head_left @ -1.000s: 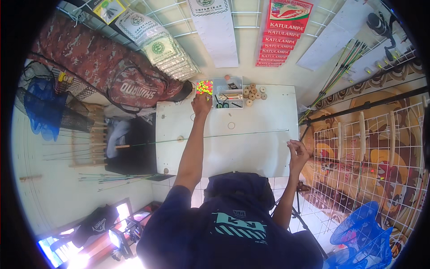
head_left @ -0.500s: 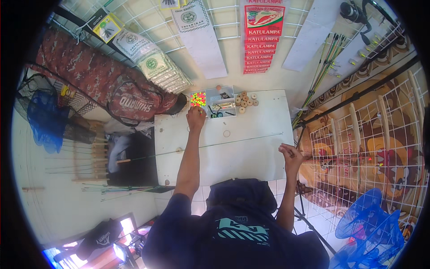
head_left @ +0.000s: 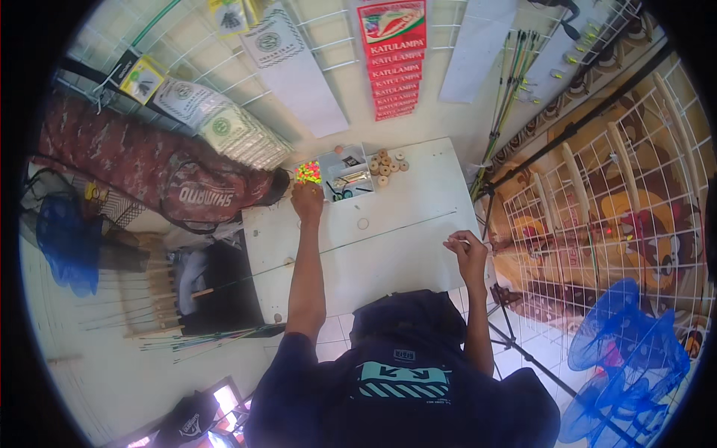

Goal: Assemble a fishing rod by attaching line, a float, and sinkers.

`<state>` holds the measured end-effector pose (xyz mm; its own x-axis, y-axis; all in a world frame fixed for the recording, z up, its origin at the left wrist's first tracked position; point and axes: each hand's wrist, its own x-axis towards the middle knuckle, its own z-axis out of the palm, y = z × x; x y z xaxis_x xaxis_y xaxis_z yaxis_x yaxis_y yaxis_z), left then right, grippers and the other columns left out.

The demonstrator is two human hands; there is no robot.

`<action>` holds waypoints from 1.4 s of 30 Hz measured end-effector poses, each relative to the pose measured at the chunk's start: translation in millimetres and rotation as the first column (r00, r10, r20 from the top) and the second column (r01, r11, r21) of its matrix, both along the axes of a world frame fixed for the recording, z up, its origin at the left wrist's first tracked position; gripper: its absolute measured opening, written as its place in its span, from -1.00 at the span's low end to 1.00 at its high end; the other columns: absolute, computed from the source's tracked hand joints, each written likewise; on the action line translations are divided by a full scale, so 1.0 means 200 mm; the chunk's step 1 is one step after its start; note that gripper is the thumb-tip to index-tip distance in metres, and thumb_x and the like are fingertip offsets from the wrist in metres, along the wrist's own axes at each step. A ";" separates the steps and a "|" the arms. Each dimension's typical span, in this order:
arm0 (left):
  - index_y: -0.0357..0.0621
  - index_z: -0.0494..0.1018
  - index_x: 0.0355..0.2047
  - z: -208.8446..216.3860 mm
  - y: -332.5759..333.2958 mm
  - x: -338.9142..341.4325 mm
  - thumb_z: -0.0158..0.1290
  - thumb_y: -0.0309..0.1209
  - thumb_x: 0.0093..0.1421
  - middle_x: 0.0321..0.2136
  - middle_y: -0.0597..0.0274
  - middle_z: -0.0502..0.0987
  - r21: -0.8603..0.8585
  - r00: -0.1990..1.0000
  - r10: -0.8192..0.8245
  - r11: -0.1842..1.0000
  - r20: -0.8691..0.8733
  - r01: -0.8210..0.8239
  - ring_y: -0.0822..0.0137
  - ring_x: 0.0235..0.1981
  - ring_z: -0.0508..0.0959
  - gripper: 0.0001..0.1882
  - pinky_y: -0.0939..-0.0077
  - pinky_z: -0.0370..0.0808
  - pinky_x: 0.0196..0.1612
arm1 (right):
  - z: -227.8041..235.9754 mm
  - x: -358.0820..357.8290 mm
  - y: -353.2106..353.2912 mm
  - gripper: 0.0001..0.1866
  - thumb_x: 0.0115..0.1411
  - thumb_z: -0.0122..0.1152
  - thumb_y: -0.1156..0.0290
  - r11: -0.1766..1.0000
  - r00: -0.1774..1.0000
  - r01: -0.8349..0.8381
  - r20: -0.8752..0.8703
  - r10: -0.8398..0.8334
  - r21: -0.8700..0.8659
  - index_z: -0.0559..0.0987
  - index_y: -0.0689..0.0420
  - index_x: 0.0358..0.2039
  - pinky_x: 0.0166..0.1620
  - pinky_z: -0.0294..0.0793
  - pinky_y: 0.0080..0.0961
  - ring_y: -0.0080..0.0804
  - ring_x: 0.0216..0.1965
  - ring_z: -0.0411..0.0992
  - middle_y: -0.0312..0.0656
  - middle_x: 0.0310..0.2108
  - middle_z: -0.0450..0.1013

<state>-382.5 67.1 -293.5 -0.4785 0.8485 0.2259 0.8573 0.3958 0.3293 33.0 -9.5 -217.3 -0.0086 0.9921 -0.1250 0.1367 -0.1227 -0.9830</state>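
Observation:
My left hand is at the near edge of a compartment filled with small bright pink, yellow and green pieces. Its fingers are drawn together, and whatever they pinch is too small to make out. Over the right side of the white table, my right hand is raised with curled fingers and thumb pressed together; I cannot make out anything in them. A thin fishing rod lies slantwise across the table, its wooden-coloured handle past the left edge. A small ring lies beyond the rod.
A clear divided box with small tackle stands beside the bright pieces. Several cork rings sit to its right. A camouflage rod bag is at the left, a black tripod and blue nets at the right.
The whole view has shifted and tilted slightly. My left hand has moved a little closer to the bright pieces. My right hand stays raised near the table's right edge, fingers still together.

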 end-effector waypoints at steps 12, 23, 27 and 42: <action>-0.20 0.55 -0.08 0.31 -0.25 0.90 0.09 -0.37 0.25 -0.31 0.26 0.61 0.247 0.262 -0.322 0.927 0.910 0.283 0.51 -0.37 0.53 -0.73 0.62 0.40 -0.29 | 0.05 -0.07 0.05 -0.85 0.10 0.30 0.55 0.995 0.993 0.013 0.115 -0.024 0.103 0.57 0.23 -0.30 -0.24 0.48 -0.57 -0.52 -0.35 0.57 -0.18 -0.46 0.59; -0.27 0.55 -0.20 0.35 -0.38 1.23 0.16 -0.39 0.20 -0.36 0.24 0.61 0.242 -0.034 -0.255 0.856 0.966 0.458 0.52 -0.39 0.48 -0.78 0.60 0.38 -0.33 | -0.05 0.03 0.01 -0.72 0.07 0.35 0.49 0.985 0.906 -0.078 -0.423 0.005 -0.155 0.49 0.20 -0.21 -0.22 0.41 -0.63 -0.56 -0.36 0.52 -0.20 -0.47 0.59; -0.27 0.56 -0.18 0.36 -0.39 1.23 0.16 -0.39 0.20 -0.37 0.26 0.61 0.262 -0.053 -0.278 0.798 0.959 0.542 0.53 -0.39 0.46 -0.77 0.61 0.36 -0.33 | -0.05 0.05 0.01 -0.69 0.05 0.38 0.47 0.969 0.890 -0.138 -0.455 0.031 -0.204 0.48 0.18 -0.21 -0.21 0.40 -0.60 -0.54 -0.34 0.49 -0.21 -0.46 0.57; -0.20 0.52 -0.28 0.30 -0.36 1.20 0.13 -0.38 0.23 -0.44 0.41 0.50 0.254 -0.053 -0.276 0.773 0.960 0.581 0.60 -0.45 0.39 -0.86 0.68 0.31 -0.38 | -0.01 0.09 0.06 -0.68 0.06 0.39 0.43 0.926 0.903 -0.308 -0.374 0.212 -0.219 0.55 0.24 -0.19 -0.12 0.44 -0.54 -0.50 -0.25 0.52 -0.18 -0.38 0.59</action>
